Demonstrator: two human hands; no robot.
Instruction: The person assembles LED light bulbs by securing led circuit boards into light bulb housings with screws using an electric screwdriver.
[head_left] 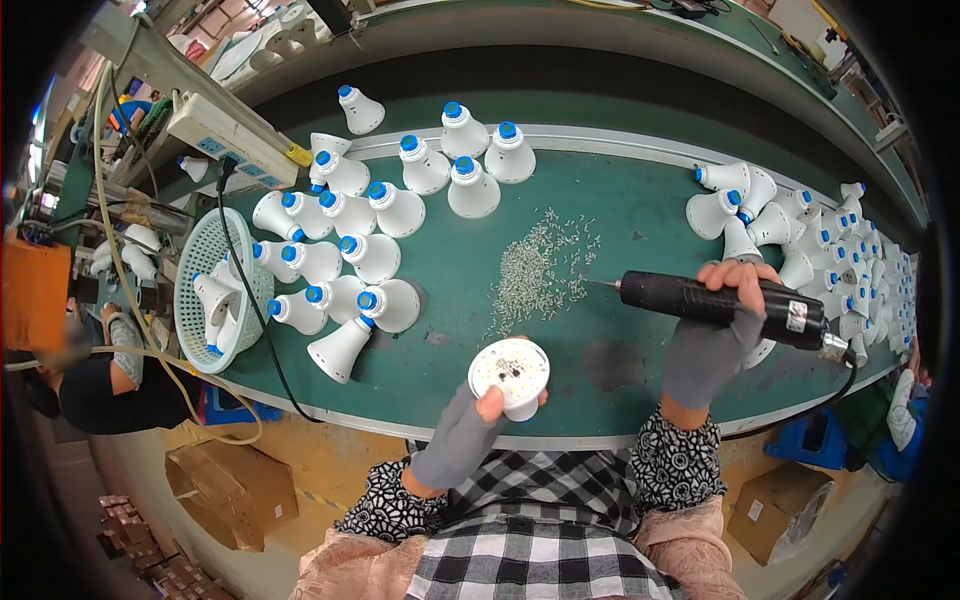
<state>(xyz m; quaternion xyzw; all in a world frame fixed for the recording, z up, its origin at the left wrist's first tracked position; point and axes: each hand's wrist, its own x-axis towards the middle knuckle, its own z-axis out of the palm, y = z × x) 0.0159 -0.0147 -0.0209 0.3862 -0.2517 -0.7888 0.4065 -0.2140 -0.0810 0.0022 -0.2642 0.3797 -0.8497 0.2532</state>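
Observation:
My left hand [478, 415], in a grey fingerless glove, is closed around a white bulb housing [511, 372] near the front edge of the bench. Its round open face points up and shows a pale board with dark spots in the middle. My right hand [728, 310], gloved the same way, grips a black electric screwdriver [690, 297]. The tool lies almost level, its thin bit pointing left toward a pile of small silver screws [535, 275] on the green bench top. A gap separates the bit from the housing.
Several white housings with blue caps [398, 210] stand or lie on the left, with many more [820, 240] crowded on the right. A pale green basket [183, 300] holds some. A power strip [225, 140] and black cord [245, 262] are at left. Other people sit at both sides.

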